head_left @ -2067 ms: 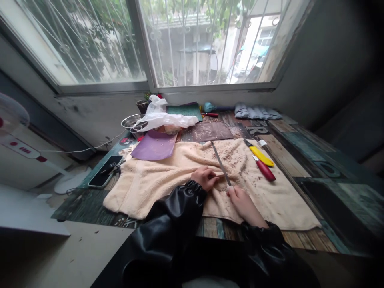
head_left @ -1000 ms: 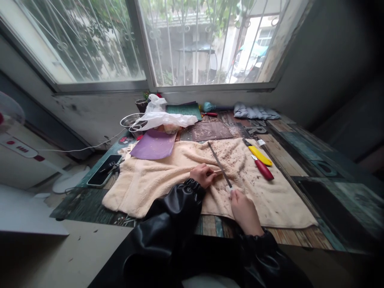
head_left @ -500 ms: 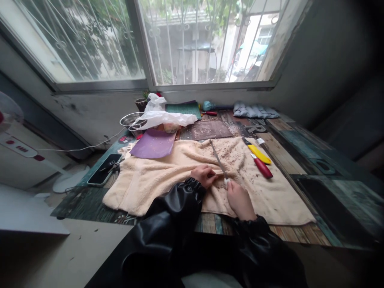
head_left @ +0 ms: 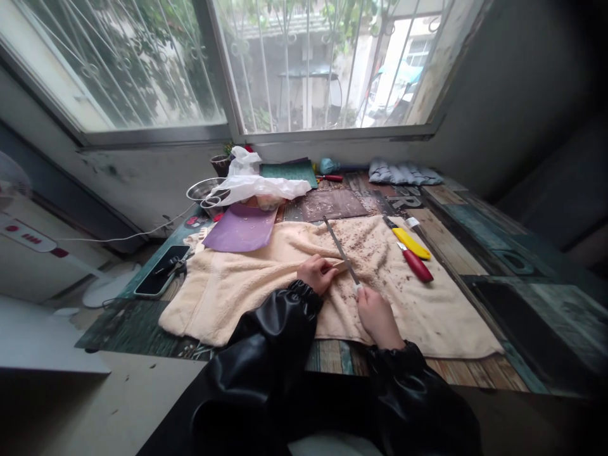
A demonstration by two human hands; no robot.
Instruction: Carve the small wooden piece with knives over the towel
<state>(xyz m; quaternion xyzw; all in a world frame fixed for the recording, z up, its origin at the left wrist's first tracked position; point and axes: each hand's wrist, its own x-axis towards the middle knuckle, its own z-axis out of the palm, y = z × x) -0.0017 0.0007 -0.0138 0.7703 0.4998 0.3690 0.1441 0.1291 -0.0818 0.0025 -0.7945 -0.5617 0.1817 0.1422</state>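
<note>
While the left hand (head_left: 315,275) pinches a thin pale stick (head_left: 339,263) over the cream towel (head_left: 247,285), I see the right hand (head_left: 379,318) wrapped round the white handle (head_left: 358,288) of a slim dark tool (head_left: 336,239) crossing by the stick's tip.

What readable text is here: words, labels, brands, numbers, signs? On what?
"R": large printed letter on the tabletop, far side; anything before it is unclear.
Tabletop, right: large rounded character, can't tell which.
Fan panel: red marks, too blurred to read.
Long narrow tool in the right hand: nothing legible.
No whole word, brand, number or sign readable.
</note>
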